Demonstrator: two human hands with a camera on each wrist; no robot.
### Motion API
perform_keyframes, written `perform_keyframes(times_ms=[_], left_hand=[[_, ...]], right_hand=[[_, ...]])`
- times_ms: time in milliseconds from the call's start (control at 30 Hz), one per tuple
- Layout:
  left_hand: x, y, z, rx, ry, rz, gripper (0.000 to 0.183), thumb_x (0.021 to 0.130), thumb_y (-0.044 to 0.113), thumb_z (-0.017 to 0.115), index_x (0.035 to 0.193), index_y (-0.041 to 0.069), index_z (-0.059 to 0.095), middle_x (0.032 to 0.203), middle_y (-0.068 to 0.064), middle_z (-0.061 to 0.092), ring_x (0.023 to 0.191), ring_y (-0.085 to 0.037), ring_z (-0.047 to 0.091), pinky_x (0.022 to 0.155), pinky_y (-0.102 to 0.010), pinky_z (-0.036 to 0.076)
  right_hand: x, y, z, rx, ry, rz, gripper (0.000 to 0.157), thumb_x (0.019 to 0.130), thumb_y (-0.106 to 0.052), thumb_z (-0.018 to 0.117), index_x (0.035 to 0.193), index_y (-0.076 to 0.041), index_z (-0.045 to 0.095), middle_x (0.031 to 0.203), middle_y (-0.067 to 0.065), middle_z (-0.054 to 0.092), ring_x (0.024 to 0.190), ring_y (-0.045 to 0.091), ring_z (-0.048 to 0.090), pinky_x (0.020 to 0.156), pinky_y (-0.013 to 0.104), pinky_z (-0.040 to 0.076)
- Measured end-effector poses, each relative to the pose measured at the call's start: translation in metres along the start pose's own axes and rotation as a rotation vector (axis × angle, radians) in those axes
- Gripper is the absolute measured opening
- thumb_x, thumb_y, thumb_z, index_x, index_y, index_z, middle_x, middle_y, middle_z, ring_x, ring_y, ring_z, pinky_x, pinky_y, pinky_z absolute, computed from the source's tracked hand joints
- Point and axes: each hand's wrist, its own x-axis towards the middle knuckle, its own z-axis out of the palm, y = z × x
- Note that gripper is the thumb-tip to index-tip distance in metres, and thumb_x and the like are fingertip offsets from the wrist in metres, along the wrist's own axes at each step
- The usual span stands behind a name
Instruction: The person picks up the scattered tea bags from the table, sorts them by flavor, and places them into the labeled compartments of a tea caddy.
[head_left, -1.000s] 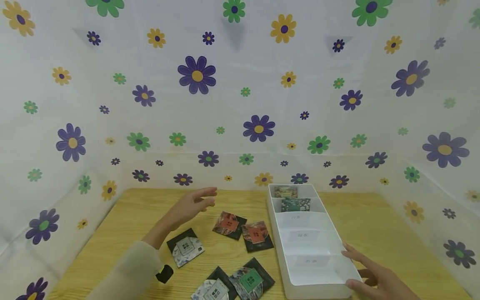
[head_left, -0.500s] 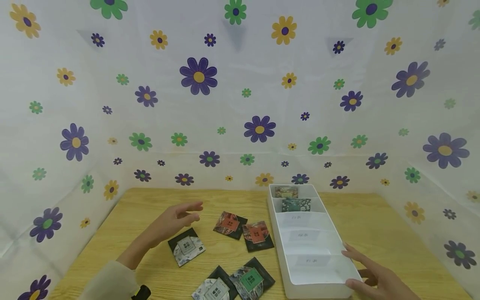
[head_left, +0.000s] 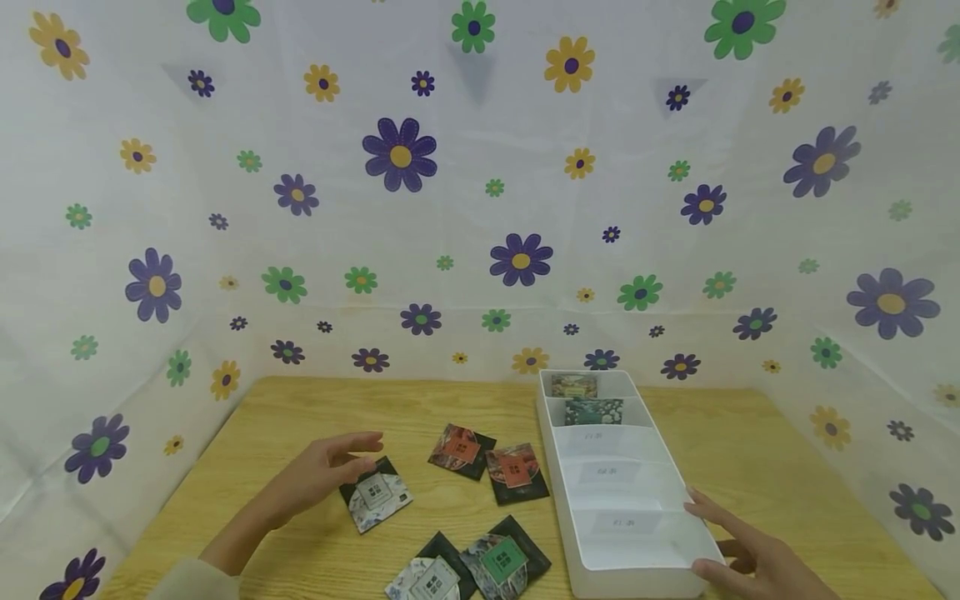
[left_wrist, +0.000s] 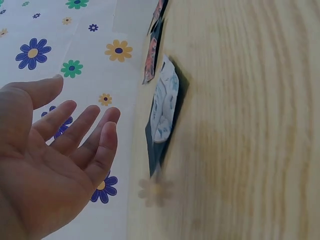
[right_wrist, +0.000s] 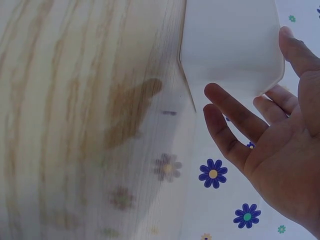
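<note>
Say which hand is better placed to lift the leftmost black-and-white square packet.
Probably the left hand: it hovers near that packet, while the right hand is at the long white plastic compartment box.

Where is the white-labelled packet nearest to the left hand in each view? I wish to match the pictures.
Head: the white-labelled packet lies in the lower part, left of the middle, next to the left hand.
Left wrist: the white-labelled packet is near the centre.
Right wrist: not in this picture.
Shared landmark: the wooden tabletop, in all three.
</note>
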Motion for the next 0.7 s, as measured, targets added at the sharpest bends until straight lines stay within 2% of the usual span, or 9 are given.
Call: perform_keyframes(times_ms=[67, 133, 200, 300, 333, 433, 533, 567, 700], left_hand=[[-0.004, -0.003, 0.0, -0.007, 0.002, -0.009, 0.049, 0.094, 0.036, 0.054, 0.139, 0.02, 0.043, 0.138, -0.012, 0.045, 0.119, -0.027, 0.049, 0.09, -0.037, 0.046], [-0.007, -0.005, -0.001, 0.0, 0.014, -0.017, 0.049, 0.094, 0.036, 0.054, 0.138, 0.019, 0.044, 0.138, -0.013, 0.045, 0.12, -0.029, 0.048, 0.091, -0.04, 0.045], [-0.01, -0.007, -0.001, 0.013, 0.028, -0.026, 0.048, 0.094, 0.035, 0.055, 0.137, 0.016, 0.046, 0.137, -0.013, 0.046, 0.12, -0.031, 0.047, 0.091, -0.042, 0.044], [-0.012, -0.011, -0.002, 0.034, 0.037, -0.044, 0.05, 0.092, 0.034, 0.057, 0.136, 0.014, 0.047, 0.136, -0.012, 0.047, 0.119, -0.032, 0.047, 0.09, -0.045, 0.044], [-0.012, -0.013, -0.002, 0.046, 0.038, -0.05, 0.049, 0.092, 0.033, 0.058, 0.136, 0.013, 0.048, 0.136, -0.012, 0.047, 0.118, -0.032, 0.048, 0.09, -0.045, 0.044], [-0.011, -0.018, 0.0, 0.11, 0.042, -0.053, 0.047, 0.09, 0.027, 0.062, 0.134, 0.013, 0.051, 0.134, -0.01, 0.05, 0.117, -0.031, 0.049, 0.09, -0.045, 0.044], [-0.008, -0.022, 0.002, 0.189, 0.043, -0.024, 0.044, 0.089, 0.02, 0.064, 0.131, 0.012, 0.054, 0.133, -0.01, 0.05, 0.117, -0.034, 0.048, 0.09, -0.045, 0.044], [-0.006, -0.024, 0.003, 0.214, 0.037, -0.005, 0.044, 0.088, 0.018, 0.065, 0.131, 0.011, 0.054, 0.134, -0.011, 0.049, 0.118, -0.035, 0.047, 0.09, -0.046, 0.044], [-0.001, -0.027, 0.007, 0.284, -0.02, 0.054, 0.048, 0.086, 0.011, 0.066, 0.132, 0.007, 0.051, 0.14, -0.017, 0.041, 0.125, -0.04, 0.038, 0.092, -0.05, 0.041]], right_hand=[[0.0, 0.0, 0.001, -0.001, 0.001, 0.001, 0.072, 0.094, -0.029, 0.057, 0.15, -0.018, 0.014, 0.138, -0.032, 0.025, 0.09, 0.018, 0.065, 0.071, 0.033, 0.054], [0.0, -0.001, 0.001, -0.001, 0.005, 0.005, 0.073, 0.093, -0.029, 0.057, 0.15, -0.017, 0.014, 0.15, -0.008, 0.023, 0.089, 0.018, 0.065, 0.07, 0.033, 0.054], [0.0, -0.001, 0.002, -0.001, 0.006, 0.009, 0.073, 0.093, -0.029, 0.058, 0.15, -0.016, 0.014, 0.151, 0.018, 0.017, 0.088, 0.019, 0.065, 0.07, 0.033, 0.054], [0.001, -0.001, 0.001, -0.005, -0.001, 0.01, 0.073, 0.093, -0.029, 0.057, 0.15, -0.016, 0.013, 0.148, 0.029, 0.013, 0.088, 0.02, 0.065, 0.069, 0.033, 0.054], [0.001, -0.001, 0.001, -0.003, -0.004, 0.01, 0.073, 0.094, -0.029, 0.057, 0.15, -0.016, 0.013, 0.148, 0.028, 0.012, 0.089, 0.019, 0.065, 0.069, 0.033, 0.054], [0.001, 0.001, 0.0, -0.011, -0.01, 0.001, 0.072, 0.094, -0.028, 0.056, 0.151, -0.017, 0.013, 0.15, -0.008, 0.024, 0.09, 0.018, 0.065, 0.07, 0.033, 0.054], [0.0, 0.002, 0.0, -0.008, -0.008, -0.01, 0.071, 0.094, -0.028, 0.056, 0.151, -0.018, 0.014, 0.13, -0.042, 0.025, 0.091, 0.016, 0.065, 0.071, 0.032, 0.054], [0.0, 0.002, -0.001, -0.009, -0.007, -0.013, 0.071, 0.094, -0.028, 0.056, 0.15, -0.018, 0.014, 0.12, -0.048, 0.024, 0.091, 0.016, 0.064, 0.071, 0.032, 0.054], [0.0, 0.002, 0.0, 0.002, -0.008, -0.022, 0.071, 0.094, -0.027, 0.056, 0.15, -0.018, 0.014, 0.119, -0.05, 0.024, 0.091, 0.016, 0.064, 0.07, 0.033, 0.054]])
